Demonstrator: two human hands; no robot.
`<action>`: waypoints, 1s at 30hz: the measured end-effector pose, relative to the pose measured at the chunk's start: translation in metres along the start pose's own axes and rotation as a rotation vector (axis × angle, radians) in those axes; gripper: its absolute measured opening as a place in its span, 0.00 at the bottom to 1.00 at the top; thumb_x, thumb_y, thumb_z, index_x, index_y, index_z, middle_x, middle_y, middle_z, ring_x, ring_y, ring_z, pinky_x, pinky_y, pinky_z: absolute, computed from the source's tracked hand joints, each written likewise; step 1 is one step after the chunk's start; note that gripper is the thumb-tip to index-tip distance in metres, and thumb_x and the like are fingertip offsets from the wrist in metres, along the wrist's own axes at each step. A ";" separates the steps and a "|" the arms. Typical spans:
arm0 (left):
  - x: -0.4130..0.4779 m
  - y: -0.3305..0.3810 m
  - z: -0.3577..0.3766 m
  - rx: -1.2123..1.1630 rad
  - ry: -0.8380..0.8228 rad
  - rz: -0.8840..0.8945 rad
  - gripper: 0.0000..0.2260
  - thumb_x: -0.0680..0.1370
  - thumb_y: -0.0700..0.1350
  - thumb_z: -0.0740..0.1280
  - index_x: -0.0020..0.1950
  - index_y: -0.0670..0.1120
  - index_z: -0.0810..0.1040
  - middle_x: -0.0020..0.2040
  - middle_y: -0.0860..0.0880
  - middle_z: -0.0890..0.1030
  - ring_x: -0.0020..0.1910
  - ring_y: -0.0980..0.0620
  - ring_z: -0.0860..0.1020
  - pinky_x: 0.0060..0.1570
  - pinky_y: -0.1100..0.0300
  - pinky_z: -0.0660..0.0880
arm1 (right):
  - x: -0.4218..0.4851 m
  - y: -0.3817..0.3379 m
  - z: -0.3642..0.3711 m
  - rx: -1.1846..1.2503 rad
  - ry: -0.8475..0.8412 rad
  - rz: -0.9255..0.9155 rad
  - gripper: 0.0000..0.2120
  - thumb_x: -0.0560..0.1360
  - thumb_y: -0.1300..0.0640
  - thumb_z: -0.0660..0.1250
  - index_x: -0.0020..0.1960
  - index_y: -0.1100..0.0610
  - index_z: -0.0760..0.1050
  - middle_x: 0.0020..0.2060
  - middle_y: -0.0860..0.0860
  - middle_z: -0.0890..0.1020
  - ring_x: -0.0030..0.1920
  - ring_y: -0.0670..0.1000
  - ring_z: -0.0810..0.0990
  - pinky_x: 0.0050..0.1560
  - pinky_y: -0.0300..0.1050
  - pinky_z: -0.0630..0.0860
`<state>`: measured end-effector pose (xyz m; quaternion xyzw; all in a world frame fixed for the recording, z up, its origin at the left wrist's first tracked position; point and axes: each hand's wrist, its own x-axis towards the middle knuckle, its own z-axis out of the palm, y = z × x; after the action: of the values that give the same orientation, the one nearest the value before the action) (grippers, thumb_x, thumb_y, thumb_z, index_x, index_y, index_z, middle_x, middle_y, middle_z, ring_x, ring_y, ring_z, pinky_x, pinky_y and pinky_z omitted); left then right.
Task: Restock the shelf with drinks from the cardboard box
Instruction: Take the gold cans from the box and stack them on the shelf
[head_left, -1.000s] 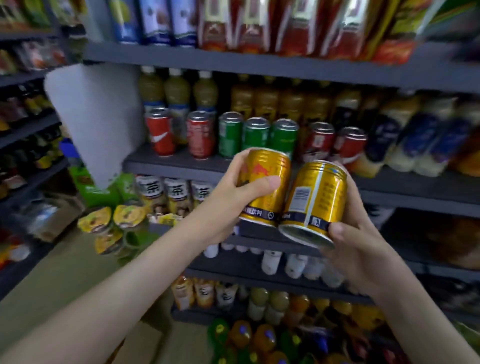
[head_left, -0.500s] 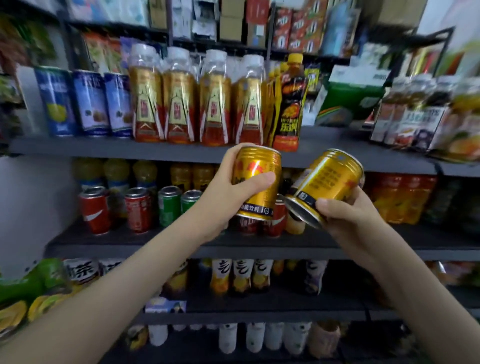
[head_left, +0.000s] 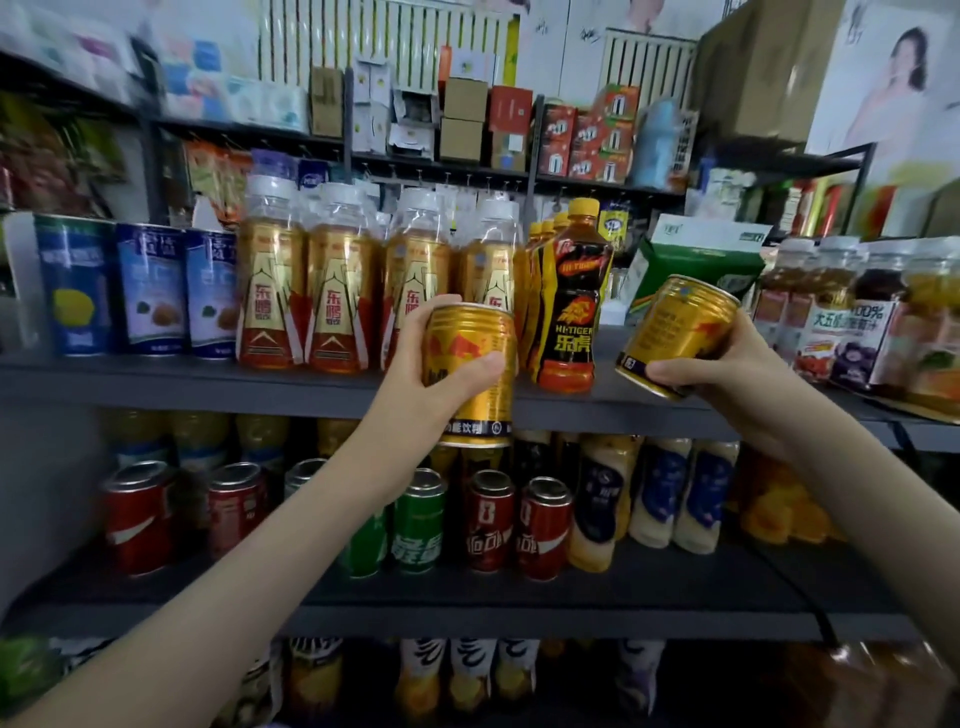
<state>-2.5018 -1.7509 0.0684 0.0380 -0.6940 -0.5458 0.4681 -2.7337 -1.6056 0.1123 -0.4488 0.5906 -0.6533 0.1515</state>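
Observation:
My left hand (head_left: 423, 374) grips an upright gold drink can (head_left: 475, 379) in front of the edge of the grey upper shelf (head_left: 156, 382). My right hand (head_left: 727, 371) holds a second gold can (head_left: 675, 330), tilted with its top leaning right, above the same shelf's bare stretch beside a black-and-orange bottle (head_left: 571, 317). The cans are apart. The cardboard box is out of view.
Gold bottles with white caps (head_left: 343, 296) and blue tins (head_left: 150, 291) fill the upper shelf's left; juice bottles (head_left: 852, 322) and a green carton (head_left: 696, 270) stand at its right. Red and green cans (head_left: 488, 519) line the shelf below. Boxes sit higher up.
The view has risen from the lower shelves to the upper shelf. Both hands lifted their cans, and the right can has moved right, away from the left one.

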 end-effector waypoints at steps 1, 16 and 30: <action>0.002 -0.001 0.003 0.015 0.010 0.009 0.27 0.71 0.52 0.73 0.67 0.58 0.66 0.59 0.50 0.77 0.53 0.53 0.79 0.51 0.56 0.78 | 0.009 0.002 -0.006 -0.010 0.000 0.001 0.46 0.55 0.64 0.77 0.69 0.53 0.62 0.59 0.53 0.77 0.57 0.53 0.80 0.53 0.49 0.77; 0.053 -0.032 0.116 0.184 0.158 0.129 0.27 0.71 0.50 0.71 0.67 0.57 0.65 0.61 0.48 0.74 0.55 0.50 0.79 0.50 0.53 0.80 | 0.139 0.061 -0.089 -0.251 -0.402 0.032 0.48 0.64 0.75 0.74 0.72 0.48 0.53 0.56 0.52 0.71 0.52 0.51 0.76 0.44 0.43 0.77; 0.064 -0.029 0.101 0.191 0.241 0.108 0.27 0.67 0.53 0.72 0.64 0.57 0.67 0.56 0.48 0.76 0.52 0.50 0.80 0.47 0.54 0.79 | 0.191 0.069 -0.064 -0.562 -0.517 -0.033 0.49 0.66 0.66 0.77 0.74 0.53 0.48 0.59 0.53 0.69 0.58 0.54 0.72 0.55 0.49 0.74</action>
<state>-2.6207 -1.7263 0.0878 0.1104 -0.6825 -0.4429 0.5709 -2.9105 -1.7217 0.1340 -0.6325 0.6814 -0.3335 0.1561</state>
